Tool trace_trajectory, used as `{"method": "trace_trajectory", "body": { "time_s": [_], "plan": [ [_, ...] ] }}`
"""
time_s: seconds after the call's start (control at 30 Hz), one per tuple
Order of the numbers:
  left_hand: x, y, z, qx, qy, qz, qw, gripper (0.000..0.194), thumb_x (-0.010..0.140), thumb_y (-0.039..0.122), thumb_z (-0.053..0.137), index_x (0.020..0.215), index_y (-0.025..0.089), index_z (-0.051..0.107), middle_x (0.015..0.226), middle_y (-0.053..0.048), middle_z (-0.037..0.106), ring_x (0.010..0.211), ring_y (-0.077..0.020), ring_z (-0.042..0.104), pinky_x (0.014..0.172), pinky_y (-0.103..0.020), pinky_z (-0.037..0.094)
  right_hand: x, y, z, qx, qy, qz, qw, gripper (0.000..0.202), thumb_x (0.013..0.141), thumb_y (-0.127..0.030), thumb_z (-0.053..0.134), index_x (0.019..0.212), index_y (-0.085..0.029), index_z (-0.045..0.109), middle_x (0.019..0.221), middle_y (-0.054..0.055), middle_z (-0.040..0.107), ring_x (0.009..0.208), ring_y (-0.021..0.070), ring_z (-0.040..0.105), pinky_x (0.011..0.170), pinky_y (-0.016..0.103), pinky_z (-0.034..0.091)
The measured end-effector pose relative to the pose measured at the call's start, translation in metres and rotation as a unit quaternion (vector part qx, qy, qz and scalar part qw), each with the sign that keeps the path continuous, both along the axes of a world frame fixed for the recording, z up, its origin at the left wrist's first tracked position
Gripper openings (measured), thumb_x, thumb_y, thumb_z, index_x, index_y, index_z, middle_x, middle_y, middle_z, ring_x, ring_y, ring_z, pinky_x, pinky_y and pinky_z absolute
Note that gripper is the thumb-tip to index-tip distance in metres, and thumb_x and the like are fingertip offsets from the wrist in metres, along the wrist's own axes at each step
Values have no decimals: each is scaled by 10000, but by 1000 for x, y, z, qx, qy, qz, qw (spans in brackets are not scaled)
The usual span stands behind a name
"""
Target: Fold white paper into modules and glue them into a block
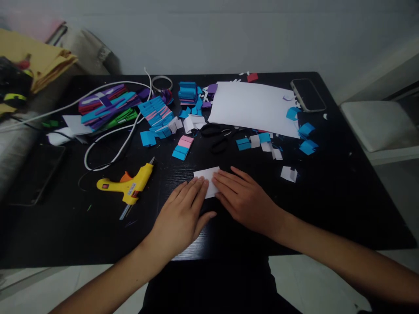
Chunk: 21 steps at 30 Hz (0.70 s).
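Two hands meet at the centre of the frame, seen from the head camera. Left hand (181, 211) and right hand (244, 199) lie palm-down, fingers extended rather than clenched, their tips resting on a small white paper (210, 187) from either side, probably to keep it flat and steady against the black table (330, 205). At centre left, a yellow glue gun (132, 185) lies on its side, nozzle toward the upper right; lying there, it seems out of the fingers' way yet reachable. Above the hands, folded pieces (180, 152) surround a black tool (211, 130), too dim to identify. Upper right of centre, a white sheet (253, 107) lies beside a phone (307, 95).
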State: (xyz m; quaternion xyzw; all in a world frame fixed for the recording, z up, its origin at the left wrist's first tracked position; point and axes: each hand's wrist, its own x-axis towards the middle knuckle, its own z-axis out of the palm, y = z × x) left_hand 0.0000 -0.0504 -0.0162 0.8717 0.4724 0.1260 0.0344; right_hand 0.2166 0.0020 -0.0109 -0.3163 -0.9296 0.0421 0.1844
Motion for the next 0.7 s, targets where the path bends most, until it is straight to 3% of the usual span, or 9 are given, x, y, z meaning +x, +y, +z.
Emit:
{"method": "trace_trajectory", "body": {
  "time_s": [0.3,0.53,0.7],
  "plan": [
    [-2,3,9,-13,-40,-6,999,529,1028,390,543,1418,32,555,1391,-227,640,1280,-358,621,1046,-527,555,2,8,1,-25,23,20,999,315,1043,-221,540,1263,-61,699,1284,177,732,1232,266,685,1115,486,534],
    [6,-12,16,0,-55,-46,997,384,1012,267,573,1315,38,633,1312,-217,688,1151,-342,687,959,-512,608,2,8,0,-47,52,29,997,309,1035,-222,533,1246,-67,698,1266,180,735,1308,276,632,1137,515,498],
    [13,-15,23,-43,-87,-75,992,356,1003,238,584,1306,60,637,1284,-189,702,1148,-308,687,980,-480,604,-4,3,1,1,10,-8,1000,269,1004,-149,525,1169,-51,714,1264,205,702,1197,343,619,968,503,571]
  ]
}}
